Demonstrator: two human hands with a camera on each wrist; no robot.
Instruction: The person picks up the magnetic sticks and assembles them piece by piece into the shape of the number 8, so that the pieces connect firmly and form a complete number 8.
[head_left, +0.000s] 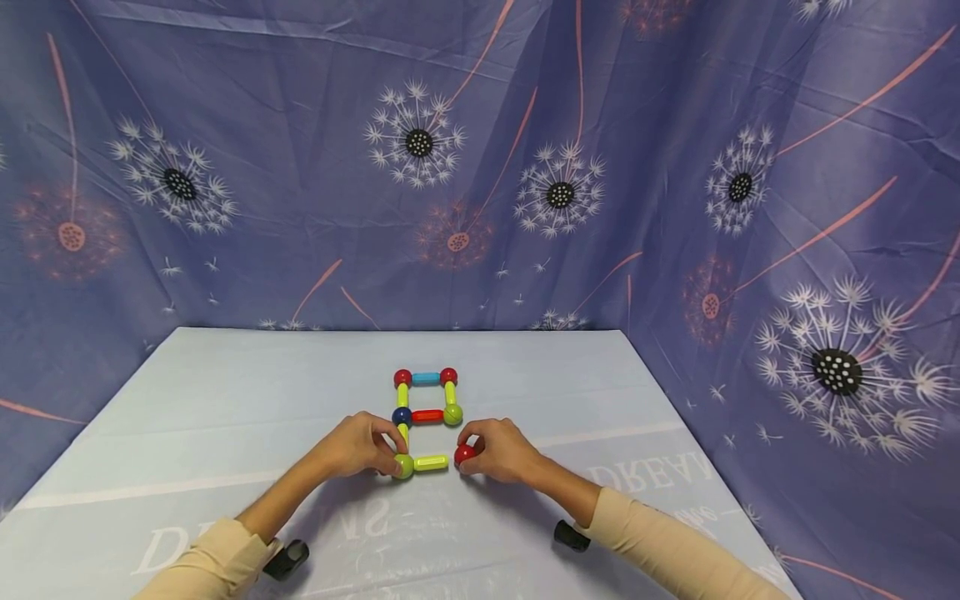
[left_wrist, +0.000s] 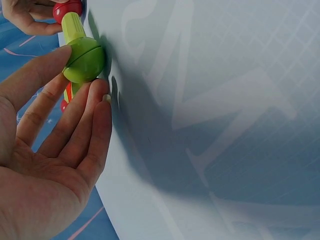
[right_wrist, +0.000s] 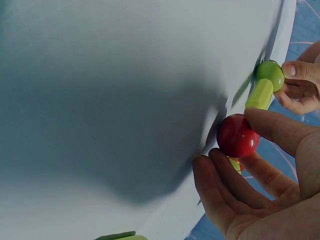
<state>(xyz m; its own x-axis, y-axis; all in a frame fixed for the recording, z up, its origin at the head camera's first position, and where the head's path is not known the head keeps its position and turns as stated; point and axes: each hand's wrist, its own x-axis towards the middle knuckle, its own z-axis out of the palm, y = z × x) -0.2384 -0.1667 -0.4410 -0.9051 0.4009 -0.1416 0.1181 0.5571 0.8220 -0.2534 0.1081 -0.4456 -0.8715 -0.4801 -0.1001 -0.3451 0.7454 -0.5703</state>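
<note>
Toy balls and rods are joined into a flat figure on the table. At its far end, two red balls flank a light blue rod. Yellow-green rods link these to a dark blue ball and a green ball, with a red rod between. My left hand pinches the near green ball, from which a yellow-green rod points right. Beside that rod's free end, my right hand holds a red ball between thumb and fingers. A narrow gap shows there in the head view.
A pale tabletop with faint lettering lies under everything. Purple-blue cloth with dandelion prints hangs behind and at the sides. Dark cylindrical pieces sit at both wrists. A green piece shows at the right wrist view's lower edge.
</note>
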